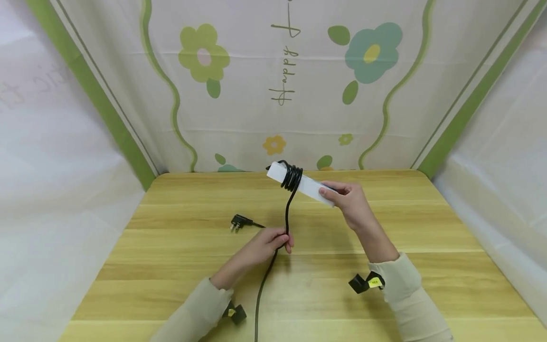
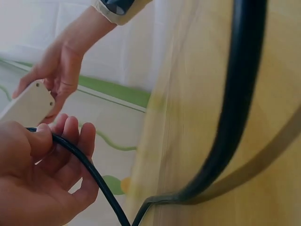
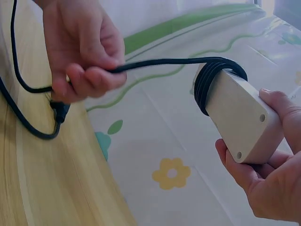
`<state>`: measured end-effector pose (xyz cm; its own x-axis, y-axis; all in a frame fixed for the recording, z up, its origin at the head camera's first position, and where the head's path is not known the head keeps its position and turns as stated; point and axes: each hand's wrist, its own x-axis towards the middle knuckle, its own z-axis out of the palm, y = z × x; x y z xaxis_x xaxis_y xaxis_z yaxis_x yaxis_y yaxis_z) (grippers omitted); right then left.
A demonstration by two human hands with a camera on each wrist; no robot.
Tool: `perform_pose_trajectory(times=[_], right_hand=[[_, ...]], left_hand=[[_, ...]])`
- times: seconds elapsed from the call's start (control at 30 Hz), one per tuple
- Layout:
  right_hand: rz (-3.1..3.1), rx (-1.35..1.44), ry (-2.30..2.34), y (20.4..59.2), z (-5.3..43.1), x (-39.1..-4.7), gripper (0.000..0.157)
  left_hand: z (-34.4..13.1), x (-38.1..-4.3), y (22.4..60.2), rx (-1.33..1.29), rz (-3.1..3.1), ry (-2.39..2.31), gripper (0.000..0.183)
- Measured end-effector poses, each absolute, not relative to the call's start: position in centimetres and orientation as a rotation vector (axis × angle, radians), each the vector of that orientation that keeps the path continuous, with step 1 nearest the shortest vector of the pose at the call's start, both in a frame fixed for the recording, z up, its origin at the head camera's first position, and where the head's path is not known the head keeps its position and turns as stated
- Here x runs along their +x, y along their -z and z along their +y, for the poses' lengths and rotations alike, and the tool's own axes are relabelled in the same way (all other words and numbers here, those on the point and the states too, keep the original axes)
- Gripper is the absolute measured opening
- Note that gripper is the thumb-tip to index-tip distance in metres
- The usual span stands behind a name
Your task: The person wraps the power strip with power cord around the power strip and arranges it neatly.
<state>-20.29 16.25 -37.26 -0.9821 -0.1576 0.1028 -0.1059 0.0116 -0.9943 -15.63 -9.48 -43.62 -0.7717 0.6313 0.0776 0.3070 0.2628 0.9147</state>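
- White bar (image 1: 314, 191), raised and tilted, reaching leftward from the right hand (image 1: 350, 204), which pinches one end; black cord (image 1: 292, 178) coils round the other.
- Left hand (image 1: 269, 241) pinches the cord.
- Plug (image 1: 241, 221) just beyond the left hand.
- Wooden table (image 1: 171, 266): side edges well apart from both hands.

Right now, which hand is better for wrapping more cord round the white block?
Probably the left hand: it pinches the black cord away from the coils, while the right hand grips the white block.
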Motion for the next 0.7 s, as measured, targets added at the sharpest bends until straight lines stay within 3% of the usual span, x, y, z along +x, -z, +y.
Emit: perform_pose_trajectory(times=[0.33,0.7], right_hand=[[2.050,-0.323,2.174,36.2,15.7,-18.8,0.016],[1.934,-0.528,2.134,35.6,15.6,-17.7,0.026]], left_hand=[[-9.8,-18.0,44.6,0.909,2.264,-1.459,0.027],[-10.7,-20.4,45.2,0.893,2.327,-1.411,0.027]])
